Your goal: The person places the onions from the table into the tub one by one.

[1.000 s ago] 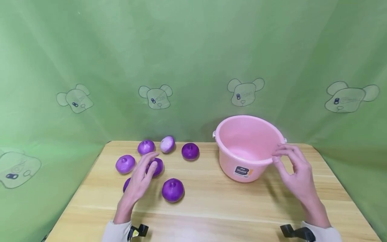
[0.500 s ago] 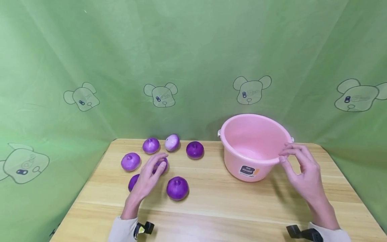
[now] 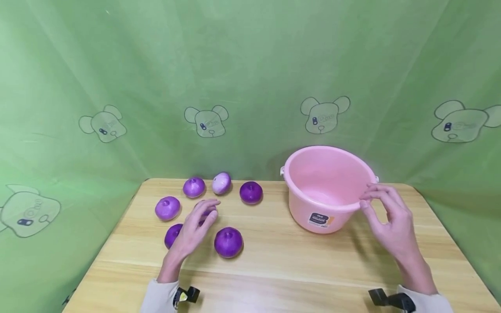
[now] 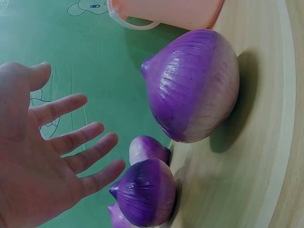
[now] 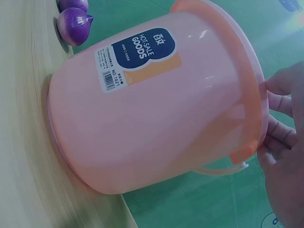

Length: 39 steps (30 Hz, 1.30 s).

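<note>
In the head view my left hand [image 3: 193, 228] hovers over a purple onion [image 3: 204, 217], mostly hidden beneath it. The left wrist view shows the fingers spread and loosely bent, apart from the large onion [image 4: 194, 85] nearby. At right, my right hand [image 3: 395, 221] holds the rim of a pink bucket [image 3: 317, 217], thumb outside and fingers over the edge. The right wrist view shows the fingertips [image 5: 278, 130] at the rim of the bucket [image 5: 142, 123]. The bucket stands upright on the table, and its visible inside holds nothing.
Several more onions lie about the left hand, including a dark one [image 3: 228, 242] in front and a pale one [image 3: 222, 183] at the back. The wooden table [image 3: 282, 269] ends against a green curtain [image 3: 250, 78]. A white bucket handle [image 5: 221, 169] hangs at the side.
The whole head view has shifted slightly. The left hand has moved a little to the right over the onion, covering more of it. The right hand stays at the bucket rim.
</note>
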{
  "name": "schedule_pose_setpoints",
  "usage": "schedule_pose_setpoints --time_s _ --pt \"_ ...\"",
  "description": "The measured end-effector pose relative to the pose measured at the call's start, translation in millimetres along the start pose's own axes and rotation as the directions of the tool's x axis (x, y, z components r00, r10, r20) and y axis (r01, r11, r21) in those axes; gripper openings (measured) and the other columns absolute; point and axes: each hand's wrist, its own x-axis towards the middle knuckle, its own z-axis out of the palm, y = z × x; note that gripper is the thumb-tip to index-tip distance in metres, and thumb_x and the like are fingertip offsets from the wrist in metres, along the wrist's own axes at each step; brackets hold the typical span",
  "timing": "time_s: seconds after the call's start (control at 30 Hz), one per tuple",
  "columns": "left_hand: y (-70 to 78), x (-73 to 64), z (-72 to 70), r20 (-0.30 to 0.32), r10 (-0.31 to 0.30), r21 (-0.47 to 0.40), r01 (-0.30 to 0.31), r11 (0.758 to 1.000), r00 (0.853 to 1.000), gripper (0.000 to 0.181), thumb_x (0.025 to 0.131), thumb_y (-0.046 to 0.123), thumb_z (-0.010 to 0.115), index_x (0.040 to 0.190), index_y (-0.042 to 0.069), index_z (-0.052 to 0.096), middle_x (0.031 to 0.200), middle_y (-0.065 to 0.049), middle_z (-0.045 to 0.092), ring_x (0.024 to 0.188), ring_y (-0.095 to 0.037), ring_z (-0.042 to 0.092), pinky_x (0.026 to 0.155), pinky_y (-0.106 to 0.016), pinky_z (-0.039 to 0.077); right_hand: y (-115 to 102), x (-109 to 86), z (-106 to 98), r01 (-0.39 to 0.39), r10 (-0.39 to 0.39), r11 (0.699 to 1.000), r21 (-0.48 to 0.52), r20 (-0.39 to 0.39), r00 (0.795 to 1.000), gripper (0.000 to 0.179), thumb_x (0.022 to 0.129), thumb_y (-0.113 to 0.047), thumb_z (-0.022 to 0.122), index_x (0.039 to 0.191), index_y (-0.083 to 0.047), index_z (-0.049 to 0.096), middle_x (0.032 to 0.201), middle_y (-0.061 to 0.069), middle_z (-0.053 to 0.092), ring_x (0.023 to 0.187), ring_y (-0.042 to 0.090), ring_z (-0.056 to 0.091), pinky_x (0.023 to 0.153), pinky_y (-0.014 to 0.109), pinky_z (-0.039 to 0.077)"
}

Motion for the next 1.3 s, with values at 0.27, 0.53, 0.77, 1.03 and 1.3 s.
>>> schedule_pose_setpoints --time_s 0.27,0.53,0.77,1.03,1.3 --pt "2.4 0.7 3.1 0.023 0.020 0.003 -0.020 1.000 1.000 0.036 0.108 0.021 0.052 0.141 0.006 0.057 0.142 -0.012 0.056 0.123 -0.034 0.059 0.103 -0.051 0.052 0 0.1 -1 0.009 -0.010 0.999 -0.032 -0.007 1.000 0.016 0.085 0.010 0.072 0.100 0.005 0.073 0.116 0.024 0.063 0.127 0.019 0.054 0.117 0.028 0.038" --pt "1.9 -2.9 5.0 0.054 -0.018 0.026 0.016 1.000 0.998 0.035 0.107 0.022 0.056 0.139 0.008 0.059 0.139 -0.010 0.059 0.123 -0.036 0.059 0.104 -0.049 0.052 -3 0.7 0 0.007 -0.006 0.998 -0.062 0.012 1.000 0.015 0.086 0.006 0.072 0.100 0.002 0.073 0.115 0.023 0.064 0.128 0.020 0.054 0.118 0.029 0.036" --pt "6.9 -1.9 8.8 0.111 -0.026 0.027 0.023 0.999 0.993 0.038 0.104 0.024 0.061 0.138 0.007 0.060 0.138 -0.009 0.060 0.126 -0.038 0.058 0.108 -0.058 0.046 -4 1.9 -4 -0.011 0.013 0.997 -0.080 0.024 1.000 0.016 0.086 0.005 0.072 0.102 0.004 0.072 0.118 0.021 0.063 0.129 0.019 0.053 0.119 0.030 0.035" --pt "8.8 -4.0 11.5 0.169 -0.032 0.027 0.028 0.999 0.985 0.043 0.102 0.028 0.064 0.138 0.006 0.059 0.138 -0.009 0.060 0.125 -0.039 0.057 0.107 -0.061 0.046 -3 1.6 -3 0.005 -0.004 0.997 -0.076 0.019 1.000 0.015 0.085 0.005 0.072 0.101 0.003 0.073 0.116 0.022 0.064 0.128 0.019 0.053 0.118 0.030 0.035" --pt "9.1 -3.1 12.7 0.206 -0.048 0.062 0.036 0.997 0.977 0.042 0.103 0.033 0.063 0.138 0.010 0.060 0.136 -0.006 0.061 0.124 -0.039 0.058 0.104 -0.062 0.048 -3 2.8 -3 0.003 -0.001 0.997 -0.079 0.022 1.000 0.015 0.086 0.005 0.072 0.100 0.004 0.072 0.116 0.019 0.063 0.129 0.020 0.053 0.118 0.030 0.035"
